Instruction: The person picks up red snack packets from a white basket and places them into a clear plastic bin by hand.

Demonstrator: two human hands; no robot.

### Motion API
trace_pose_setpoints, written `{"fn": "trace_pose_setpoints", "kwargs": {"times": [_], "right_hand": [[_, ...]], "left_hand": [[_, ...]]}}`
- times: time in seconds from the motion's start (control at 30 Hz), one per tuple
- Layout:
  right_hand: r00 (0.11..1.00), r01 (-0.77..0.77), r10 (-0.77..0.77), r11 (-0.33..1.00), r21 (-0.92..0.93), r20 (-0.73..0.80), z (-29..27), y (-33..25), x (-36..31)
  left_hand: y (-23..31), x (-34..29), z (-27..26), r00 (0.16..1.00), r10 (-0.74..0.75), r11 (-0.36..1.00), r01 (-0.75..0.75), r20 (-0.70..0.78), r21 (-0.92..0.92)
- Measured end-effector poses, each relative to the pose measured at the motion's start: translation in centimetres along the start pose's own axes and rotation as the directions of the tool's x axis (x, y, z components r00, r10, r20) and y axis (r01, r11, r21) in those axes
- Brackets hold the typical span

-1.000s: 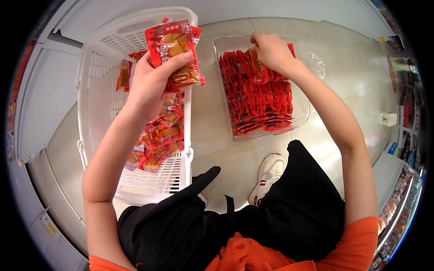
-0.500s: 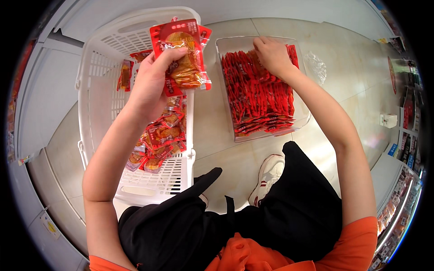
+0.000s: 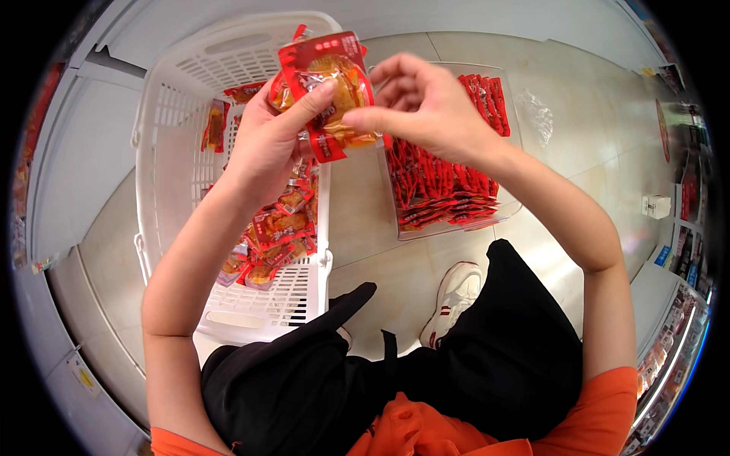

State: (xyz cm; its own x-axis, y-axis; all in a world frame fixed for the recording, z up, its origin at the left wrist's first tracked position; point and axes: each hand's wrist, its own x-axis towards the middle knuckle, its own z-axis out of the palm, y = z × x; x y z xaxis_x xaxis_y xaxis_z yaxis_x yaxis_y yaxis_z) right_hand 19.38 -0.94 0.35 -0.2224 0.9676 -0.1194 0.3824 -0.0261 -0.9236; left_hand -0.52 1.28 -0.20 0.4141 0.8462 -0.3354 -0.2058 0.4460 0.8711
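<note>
Head view: left hand point(image 3: 262, 144) grasps red-and-clear plastic packets point(image 3: 347, 82); right hand point(image 3: 437, 110), unclosed at their edge, apparently separating one, needs a pinch

Floor point(image 3: 597, 163) of pale beige tile, glossy, with thin joints; bright glare patch point(image 3: 538, 234) right of centre. Pale grey-white panels point(image 3: 84, 156) along the left side and top edge, a small label point(image 3: 84, 378) with a yellow mark at lower left. Right edge: shelves point(image 3: 688, 190) of packed goods; below, a case point(image 3: 655, 371) with a white light strip and blue-lit outer edge.
</note>
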Motion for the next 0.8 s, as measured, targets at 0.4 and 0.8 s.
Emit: {"fn": "trace_pose_setpoints", "kwargs": {"times": [0.4, 0.8], "right_hand": [[0.991, -0.128, 0.133, 0.843, 0.522, 0.028, -2.5, 0.8, 0.3], [0.983, 0.016, 0.093, 0.817, 0.576, -0.159, -3.0, 0.3, 0.7]], "left_hand": [[0.5, 0.2, -0.7, 0.999, -0.019, 0.998, 0.017, -0.036, -0.056], [0.3, -0.6, 0.5, 0.997, -0.067, 0.997, 0.069, 0.045, -0.044]]}}
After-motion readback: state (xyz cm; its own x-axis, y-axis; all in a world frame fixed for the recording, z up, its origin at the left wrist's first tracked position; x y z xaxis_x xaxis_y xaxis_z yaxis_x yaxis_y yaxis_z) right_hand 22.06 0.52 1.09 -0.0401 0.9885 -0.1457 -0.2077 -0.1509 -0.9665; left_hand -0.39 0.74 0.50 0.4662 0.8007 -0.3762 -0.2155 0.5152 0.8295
